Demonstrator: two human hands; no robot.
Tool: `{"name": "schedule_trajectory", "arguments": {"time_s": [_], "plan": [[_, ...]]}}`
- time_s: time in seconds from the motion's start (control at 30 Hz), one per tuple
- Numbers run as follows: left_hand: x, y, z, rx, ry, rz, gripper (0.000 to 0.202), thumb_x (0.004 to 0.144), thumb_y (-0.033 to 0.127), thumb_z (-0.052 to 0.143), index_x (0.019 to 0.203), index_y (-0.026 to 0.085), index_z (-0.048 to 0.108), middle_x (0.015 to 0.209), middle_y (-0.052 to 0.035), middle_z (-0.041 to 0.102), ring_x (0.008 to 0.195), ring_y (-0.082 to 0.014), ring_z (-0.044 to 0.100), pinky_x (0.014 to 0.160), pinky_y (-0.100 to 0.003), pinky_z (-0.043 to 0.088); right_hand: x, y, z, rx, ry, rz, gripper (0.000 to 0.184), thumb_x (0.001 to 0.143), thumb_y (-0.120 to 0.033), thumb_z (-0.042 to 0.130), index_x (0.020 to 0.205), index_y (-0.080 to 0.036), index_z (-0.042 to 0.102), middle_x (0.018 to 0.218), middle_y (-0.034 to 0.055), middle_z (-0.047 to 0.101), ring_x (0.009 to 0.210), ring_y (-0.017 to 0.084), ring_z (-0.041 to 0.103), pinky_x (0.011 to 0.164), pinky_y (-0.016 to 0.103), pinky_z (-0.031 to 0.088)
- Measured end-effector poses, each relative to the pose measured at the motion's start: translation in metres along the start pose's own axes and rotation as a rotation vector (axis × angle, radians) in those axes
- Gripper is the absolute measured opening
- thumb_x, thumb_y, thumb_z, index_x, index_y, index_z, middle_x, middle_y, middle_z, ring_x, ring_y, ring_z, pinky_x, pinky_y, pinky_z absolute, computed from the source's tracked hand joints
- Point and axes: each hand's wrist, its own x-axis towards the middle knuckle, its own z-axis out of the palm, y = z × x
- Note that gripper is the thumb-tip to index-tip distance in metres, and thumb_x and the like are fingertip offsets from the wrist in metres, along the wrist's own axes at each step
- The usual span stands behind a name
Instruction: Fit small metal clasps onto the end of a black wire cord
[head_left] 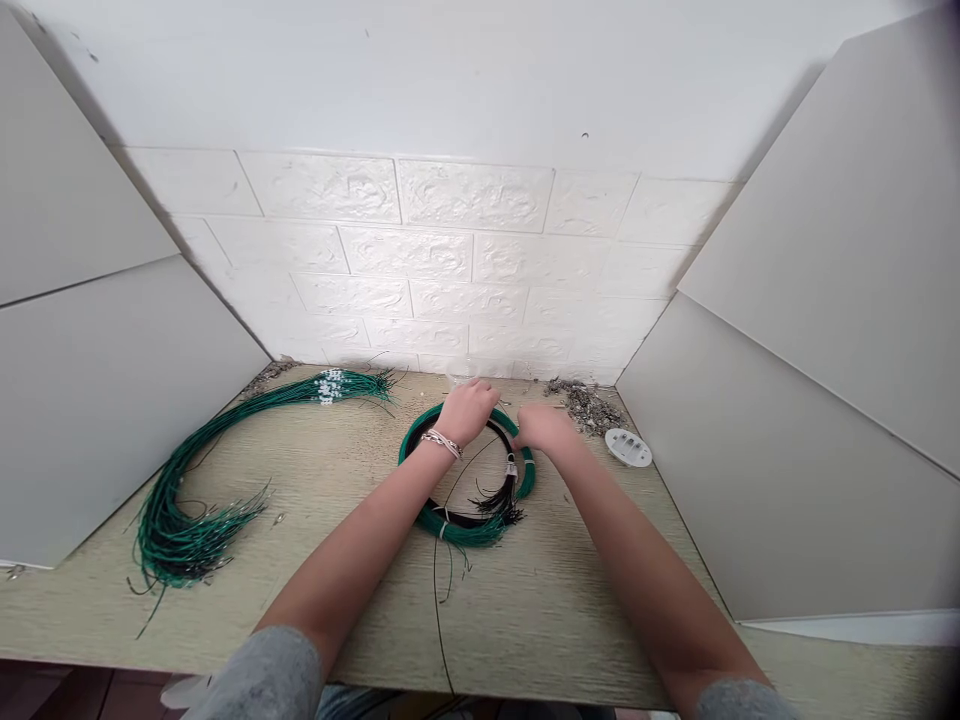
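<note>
A coil of green wires lies on the table in front of me, with a coil of black wires inside its ring. White ties bind the coils in places, and their loose ends fan out at the near right. My left hand, with a bracelet at the wrist, curls over the far side of the coils. Closed at the coils' right rim is my right hand, its thumb side against the green wires; what its fingers hold is hidden. A thin dark wire trails from the coils toward the near table edge.
On the left, a bundle of green wires with white connectors curves across the table. Grey debris and a white round fitting lie at the back right. Pale panels stand on both sides; a white brick-pattern wall closes the back.
</note>
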Motion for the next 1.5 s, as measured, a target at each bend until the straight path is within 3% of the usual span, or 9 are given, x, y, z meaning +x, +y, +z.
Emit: {"name": "schedule_trajectory", "arguments": {"time_s": [0.23, 0.43, 0.53, 0.6, 0.77, 0.87, 1.03, 1.23, 1.5], "plan": [[0.002, 0.000, -0.019, -0.003, 0.053, -0.103, 0.020, 0.088, 0.020, 0.038, 0.087, 0.016, 0.058, 0.084, -0.0081, 0.056, 0.081, -0.0192, 0.053, 0.060, -0.027, 0.038, -0.007, -0.008, 0.001, -0.020, 0.006, 0.014, 0.035, 0.059, -0.017, 0.069, 0.093, -0.016, 0.064, 0.097, 0.0138, 0.063, 0.088, 0.028, 0.060, 0.067, 0.032, 0.047], [0.000, -0.015, -0.041, -0.142, 0.257, -0.287, 0.024, 0.090, 0.026, 0.037, 0.089, 0.017, 0.059, 0.089, -0.0068, 0.057, 0.077, -0.0173, 0.054, 0.059, -0.027, 0.038, -0.002, 0.002, 0.000, -0.008, -0.031, -0.058, 0.035, 0.058, -0.029, 0.072, 0.089, -0.016, 0.064, 0.089, 0.0121, 0.064, 0.081, 0.026, 0.061, 0.063, 0.030, 0.045], [-0.002, -0.026, -0.055, -0.345, 0.277, -0.227, 0.019, 0.086, 0.027, 0.045, 0.084, 0.017, 0.061, 0.086, -0.0043, 0.060, 0.074, -0.0148, 0.054, 0.063, -0.025, 0.039, -0.002, 0.016, -0.007, 0.049, -0.043, -0.147, 0.037, 0.059, -0.040, 0.071, 0.086, -0.015, 0.065, 0.084, 0.0103, 0.065, 0.076, 0.024, 0.061, 0.060, 0.028, 0.043], [-0.004, -0.028, -0.065, -0.505, 0.243, -0.132, 0.015, 0.083, 0.027, 0.051, 0.081, 0.018, 0.063, 0.083, -0.0023, 0.062, 0.073, -0.0132, 0.055, 0.066, -0.024, 0.040, -0.006, 0.024, -0.015, 0.150, 0.048, -0.185, 0.035, 0.066, -0.045, 0.064, 0.087, -0.016, 0.066, 0.087, 0.0097, 0.065, 0.077, 0.023, 0.060, 0.059, 0.027, 0.042], [-0.005, -0.022, -0.080, -0.679, 0.147, -0.002, 0.019, 0.081, 0.029, 0.051, 0.078, 0.017, 0.065, 0.080, -0.0012, 0.064, 0.073, -0.0123, 0.055, 0.067, -0.023, 0.040, -0.024, 0.019, -0.029, 0.394, 0.559, -0.391, 0.042, 0.080, -0.051, 0.047, 0.115, -0.029, 0.055, 0.102, 0.0023, 0.063, 0.087, 0.019, 0.057, 0.065, 0.024, 0.039], [-0.006, -0.021, -0.082, -0.649, 0.051, 0.001, 0.020, 0.082, 0.026, 0.048, 0.075, 0.017, 0.065, 0.075, -0.0001, 0.063, 0.070, -0.0120, 0.055, 0.065, -0.023, 0.039, -0.030, 0.009, -0.030, 0.319, 0.635, -0.452, 0.036, 0.084, -0.048, 0.043, 0.112, -0.030, 0.057, 0.088, 0.0001, 0.066, 0.077, 0.016, 0.057, 0.061, 0.024, 0.035], [-0.013, -0.033, -0.069, -0.667, -0.035, -0.103, 0.024, 0.082, 0.032, 0.045, 0.086, 0.017, 0.063, 0.079, -0.0003, 0.064, 0.069, -0.0126, 0.055, 0.064, -0.023, 0.040, -0.031, 0.005, -0.030, 0.210, 0.543, -0.414, 0.034, 0.088, -0.042, 0.036, 0.094, -0.028, 0.065, 0.080, 0.0001, 0.066, 0.073, 0.015, 0.056, 0.056, 0.023, 0.030], [-0.041, -0.058, -0.024, -0.409, -0.284, -0.186, 0.019, 0.074, 0.029, 0.052, 0.083, 0.017, 0.064, 0.082, -0.0051, 0.063, 0.077, -0.0193, 0.056, 0.069, -0.028, 0.042, -0.026, 0.008, -0.029, 0.157, 0.518, -0.261, 0.033, 0.087, -0.038, 0.035, 0.085, -0.023, 0.064, 0.082, 0.0027, 0.065, 0.075, 0.015, 0.055, 0.053, 0.024, 0.028], [-0.061, -0.068, -0.004, -0.448, -0.264, -0.132, 0.029, 0.074, 0.016, 0.051, 0.103, 0.016, 0.058, 0.103, -0.0075, 0.058, 0.095, -0.0186, 0.054, 0.084, -0.029, 0.042, -0.014, 0.020, -0.023, 0.157, 0.572, -0.212, 0.021, 0.080, -0.027, 0.038, 0.070, -0.020, 0.056, 0.071, 0.0015, 0.061, 0.062, 0.013, 0.048, 0.049, 0.024, 0.022]]}}
